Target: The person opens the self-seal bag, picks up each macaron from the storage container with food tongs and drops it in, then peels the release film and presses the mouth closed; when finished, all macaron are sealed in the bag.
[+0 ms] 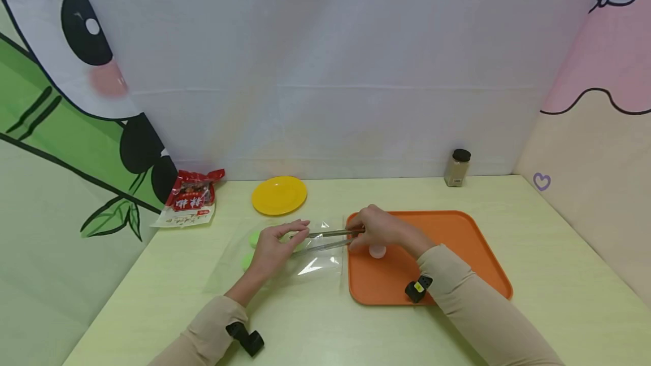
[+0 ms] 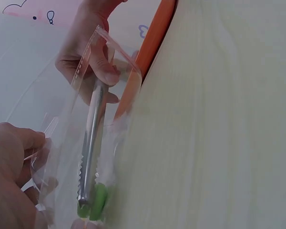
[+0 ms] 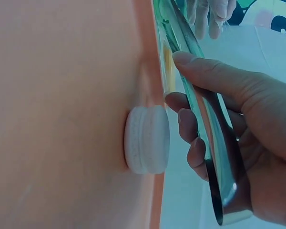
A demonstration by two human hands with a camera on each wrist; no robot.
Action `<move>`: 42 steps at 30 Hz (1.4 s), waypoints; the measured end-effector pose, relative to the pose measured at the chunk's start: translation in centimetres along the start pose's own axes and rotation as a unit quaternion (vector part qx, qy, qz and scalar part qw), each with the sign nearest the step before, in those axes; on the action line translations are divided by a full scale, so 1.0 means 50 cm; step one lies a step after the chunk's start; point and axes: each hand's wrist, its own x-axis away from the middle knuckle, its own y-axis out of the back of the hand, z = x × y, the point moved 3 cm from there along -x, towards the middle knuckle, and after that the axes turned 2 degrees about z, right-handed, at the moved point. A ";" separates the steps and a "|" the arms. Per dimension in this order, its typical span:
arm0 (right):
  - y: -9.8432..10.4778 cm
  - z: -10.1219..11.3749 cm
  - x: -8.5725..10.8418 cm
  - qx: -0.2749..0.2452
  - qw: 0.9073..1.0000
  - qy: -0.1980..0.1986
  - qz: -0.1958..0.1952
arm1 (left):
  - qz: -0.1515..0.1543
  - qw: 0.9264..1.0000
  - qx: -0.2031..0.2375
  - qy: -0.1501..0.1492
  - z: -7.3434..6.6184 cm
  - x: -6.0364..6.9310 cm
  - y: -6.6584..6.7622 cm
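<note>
Over the pale desk, the left hand pinched a clear bag; the right hand gripped tongs pointing left inside.

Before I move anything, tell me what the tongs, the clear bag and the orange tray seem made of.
Tongs: metal, probably stainless steel, polished; bright, mirror-like reflections run along them.
Clear bag: thin, glossy plastic film; see-through, with sharp glare.
Orange tray: probably plastic, fairly matte, judging by its even colour; coated metal is possible.
</note>
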 end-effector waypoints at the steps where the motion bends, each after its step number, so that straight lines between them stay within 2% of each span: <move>1: 0.000 0.001 0.000 0.000 1.000 -0.003 0.001 | -0.002 1.000 0.001 -0.001 0.009 -0.002 0.000; 4: 0.002 0.004 -0.001 0.003 1.000 -0.010 0.002 | -0.002 1.000 0.005 -0.009 0.025 -0.007 0.001; 9: 0.004 0.005 0.001 0.009 1.000 -0.009 0.008 | 0.002 1.000 0.009 -0.022 0.029 -0.009 0.002; 21: -0.007 0.002 -0.015 0.029 0.999 0.022 -0.004 | 0.016 1.000 -0.007 0.000 0.001 0.002 0.002; 29: -0.011 0.004 -0.020 0.048 0.998 0.018 -0.021 | 0.012 1.000 0.005 -0.017 0.025 -0.004 0.003; 31: -0.006 0.002 -0.009 0.055 0.998 0.017 -0.030 | 0.015 1.000 0.005 -0.019 0.027 -0.004 0.006; 36: 0.023 -0.006 0.043 0.054 0.998 -0.022 -0.039 | 0.014 1.000 -0.011 -0.021 0.025 -0.004 0.013; 39: 0.048 -0.026 0.096 0.032 0.998 -0.050 -0.032 | 0.008 1.000 -0.013 -0.016 0.024 -0.006 0.014; 42: 0.078 -0.059 0.166 0.013 0.997 -0.076 -0.030 | 0.013 1.000 -0.009 -0.014 0.024 -0.009 0.009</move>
